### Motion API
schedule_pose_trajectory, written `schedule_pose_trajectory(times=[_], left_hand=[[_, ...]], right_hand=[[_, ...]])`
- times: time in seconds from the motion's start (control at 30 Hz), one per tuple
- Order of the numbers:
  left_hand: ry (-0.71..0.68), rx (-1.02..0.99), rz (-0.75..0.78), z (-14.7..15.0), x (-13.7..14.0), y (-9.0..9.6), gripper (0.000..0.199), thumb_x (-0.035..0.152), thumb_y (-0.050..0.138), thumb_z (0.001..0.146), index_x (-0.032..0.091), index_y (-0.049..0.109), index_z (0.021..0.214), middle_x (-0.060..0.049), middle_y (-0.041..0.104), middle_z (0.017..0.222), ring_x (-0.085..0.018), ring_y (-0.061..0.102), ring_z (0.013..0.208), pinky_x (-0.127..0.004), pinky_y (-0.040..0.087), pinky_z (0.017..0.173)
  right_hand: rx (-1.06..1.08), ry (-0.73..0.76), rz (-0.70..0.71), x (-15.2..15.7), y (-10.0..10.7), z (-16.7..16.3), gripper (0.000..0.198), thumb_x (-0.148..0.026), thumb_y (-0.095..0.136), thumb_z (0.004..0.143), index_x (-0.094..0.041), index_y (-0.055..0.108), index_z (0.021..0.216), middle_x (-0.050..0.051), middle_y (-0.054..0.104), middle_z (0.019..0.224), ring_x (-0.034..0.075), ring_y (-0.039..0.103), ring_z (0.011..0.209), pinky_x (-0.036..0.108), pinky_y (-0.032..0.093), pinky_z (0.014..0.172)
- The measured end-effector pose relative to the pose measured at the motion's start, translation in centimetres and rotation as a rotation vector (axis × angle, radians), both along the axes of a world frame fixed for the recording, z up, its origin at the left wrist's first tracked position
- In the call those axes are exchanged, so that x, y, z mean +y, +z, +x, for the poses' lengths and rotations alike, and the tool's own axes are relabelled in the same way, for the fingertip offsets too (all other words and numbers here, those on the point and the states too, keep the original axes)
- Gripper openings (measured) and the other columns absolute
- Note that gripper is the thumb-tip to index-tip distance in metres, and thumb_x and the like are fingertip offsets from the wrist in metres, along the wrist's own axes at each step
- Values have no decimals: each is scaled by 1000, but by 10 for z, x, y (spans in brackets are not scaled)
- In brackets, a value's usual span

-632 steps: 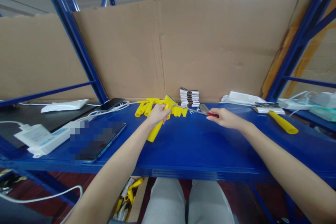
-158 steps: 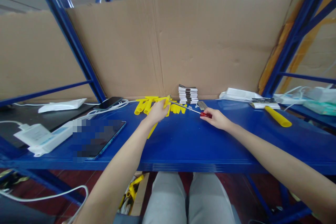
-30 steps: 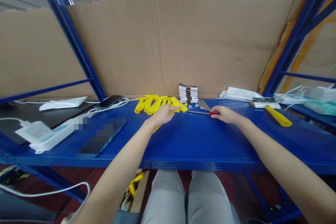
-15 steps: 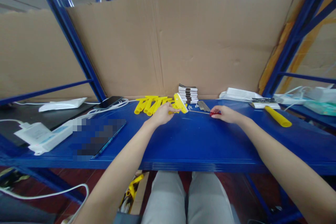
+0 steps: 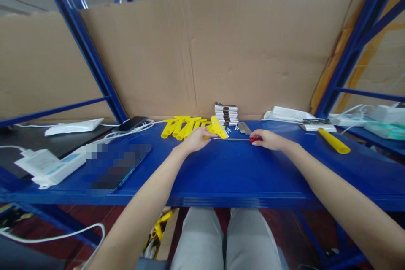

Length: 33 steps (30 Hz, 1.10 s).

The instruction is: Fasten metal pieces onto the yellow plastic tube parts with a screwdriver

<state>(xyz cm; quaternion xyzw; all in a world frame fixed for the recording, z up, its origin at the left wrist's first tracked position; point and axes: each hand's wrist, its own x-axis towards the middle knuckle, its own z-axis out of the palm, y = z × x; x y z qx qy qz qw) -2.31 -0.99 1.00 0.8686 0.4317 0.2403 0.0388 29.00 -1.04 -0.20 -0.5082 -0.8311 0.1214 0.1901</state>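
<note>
My left hand (image 5: 196, 139) is closed around the handle of a yellow scraper (image 5: 217, 126), whose wide head points up and to the right. In my right hand (image 5: 267, 139) is a screwdriver (image 5: 234, 139) with a red handle, its long thin shaft lying level toward the left. The shaft's tip reaches the scraper just below its head, close to my left fingers; exact contact is too small to tell. Just left of my left hand lie several yellow scraper bodies (image 5: 179, 130). Behind the hands are flat grey metal pieces (image 5: 244, 128) and small silvery bits (image 5: 228, 130).
A stack of white packs with dark bands (image 5: 225, 115) stands against the cardboard wall (image 5: 253, 50). On the right lies a yellow tube (image 5: 334, 141). A white power strip (image 5: 65, 169), cables and a dark flat device (image 5: 126, 166) occupy the left. Blue posts flank the table.
My right hand has shifted slightly left with the screwdriver. Its tip has moved from the scraper's head edge leftward, nearer my left fingers. The scraper head has tilted and dropped a little.
</note>
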Motion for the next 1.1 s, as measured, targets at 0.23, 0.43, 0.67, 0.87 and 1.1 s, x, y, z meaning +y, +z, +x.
schedule_pose_trajectory(times=[0.23, 0.43, 0.67, 0.87, 1.1], left_hand=[[12, 2, -36, 1, -6, 4, 31, 14, 58, 83, 23, 74, 108, -6, 72, 96, -17, 64, 89, -34, 50, 90], [-14, -6, -56, 3, -10, 5, 34, 11, 57, 82, 23, 75, 108, -5, 75, 97, -19, 66, 91, -35, 51, 91], [-37, 19, -37, 4, -7, 0, 37, 9, 55, 81, 23, 75, 108, -5, 75, 101, -21, 67, 97, -37, 50, 95], [6, 27, -70, 5, -11, 2, 34, 10, 56, 82, 19, 74, 110, -8, 75, 104, -23, 68, 98, -37, 49, 96], [-23, 46, -56, 6, -10, 1, 34, 11, 57, 81, 21, 74, 109, -6, 75, 103, -22, 67, 97, -36, 50, 94]], right_hand=[[-103, 12, 57, 17, -7, -3, 31, -22, 65, 78, -17, 66, 109, 11, 71, 106, 22, 67, 94, 35, 52, 87], [-171, 91, 68, 23, 0, -22, 36, -28, 69, 77, -16, 68, 111, 12, 71, 109, 24, 67, 97, 34, 52, 86], [-138, 72, 239, 48, 17, -61, 19, -16, 53, 87, -13, 72, 87, 10, 73, 90, 19, 66, 80, 26, 47, 74], [-168, 35, 286, 67, 8, -74, 19, -13, 55, 84, -14, 73, 81, 8, 73, 84, 17, 63, 75, 24, 43, 68], [-195, 47, 259, 66, -2, -74, 17, -19, 57, 86, -17, 74, 87, 7, 74, 92, 18, 64, 82, 24, 43, 70]])
